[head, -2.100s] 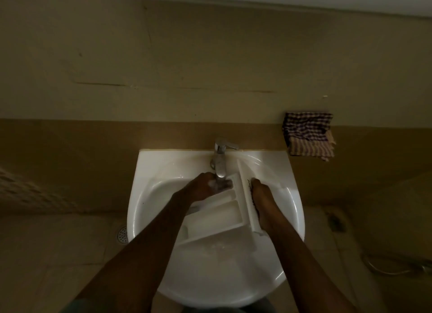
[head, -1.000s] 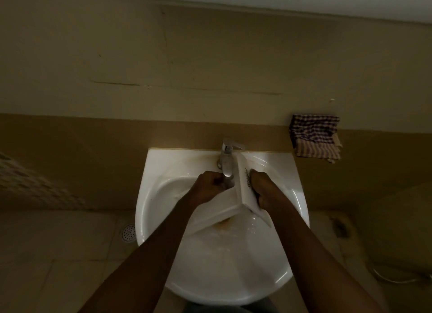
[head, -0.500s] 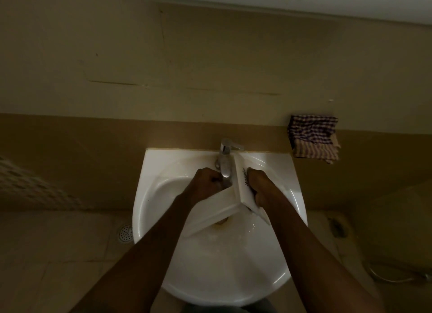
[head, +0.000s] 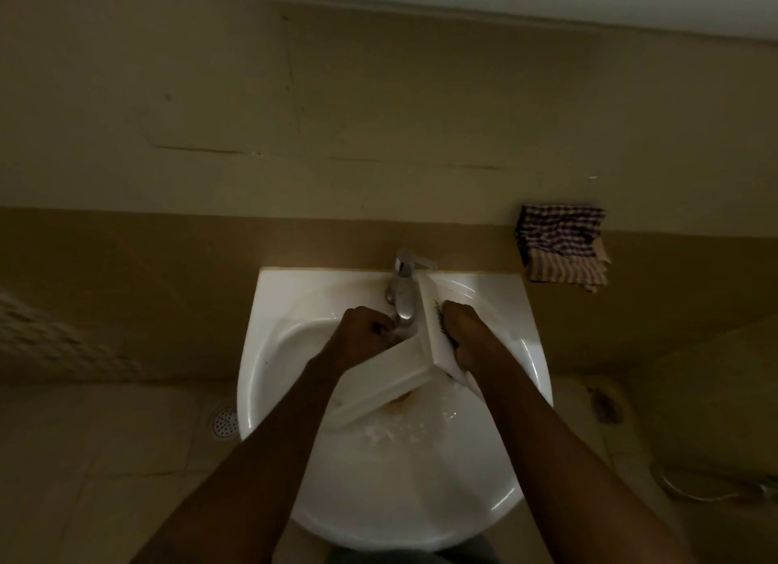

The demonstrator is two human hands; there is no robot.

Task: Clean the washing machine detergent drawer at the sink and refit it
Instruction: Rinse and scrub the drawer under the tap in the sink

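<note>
Both hands are on the drawer (head: 391, 378) over the sink (head: 269, 353), and it's tipped on its side just below the tap (head: 405, 294) at the bowl's 12 o'clock. The left hand (head: 363, 332) has its fingers curled round the drawer's far end, right under the spout, while the right hand (head: 465, 332) grips the front panel from 3 o'clock. Water lies splashed in the bowl beneath. A checked cloth (head: 562, 247) sits at 2 o'clock, a floor drain (head: 225, 422) at 9

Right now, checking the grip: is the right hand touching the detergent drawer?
Touching. Head view: right hand holds the detergent drawer by its front panel.
</note>
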